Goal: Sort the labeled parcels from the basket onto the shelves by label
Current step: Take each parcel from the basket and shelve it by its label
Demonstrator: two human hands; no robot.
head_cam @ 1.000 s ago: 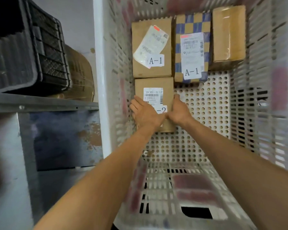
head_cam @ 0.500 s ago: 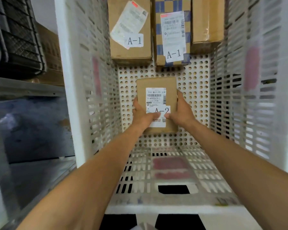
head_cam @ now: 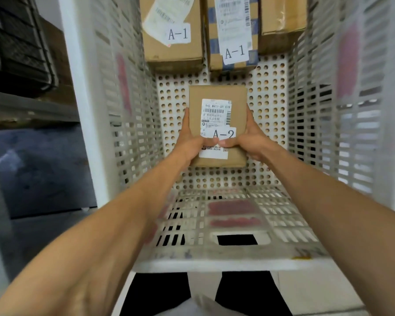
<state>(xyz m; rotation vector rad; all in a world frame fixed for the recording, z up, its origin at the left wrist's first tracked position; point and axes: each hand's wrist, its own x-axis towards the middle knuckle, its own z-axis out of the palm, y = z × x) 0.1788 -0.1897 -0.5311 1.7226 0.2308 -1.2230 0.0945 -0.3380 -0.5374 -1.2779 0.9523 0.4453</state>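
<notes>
White slatted basket, grey shelving at left. A-2 parcel is held inside the basket, seemingly clear of the floor, long axis pointing away from the body. Its long edges are gripped by left hand and right hand, thumbs laid on the label.

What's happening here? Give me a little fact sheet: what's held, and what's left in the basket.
Held: A-2 parcel, gripped by left hand and right hand
Where: inside the white basket
Left in basket: brown A-1 parcel, checkered A-1 parcel, plain brown parcel with no label visible
</notes>
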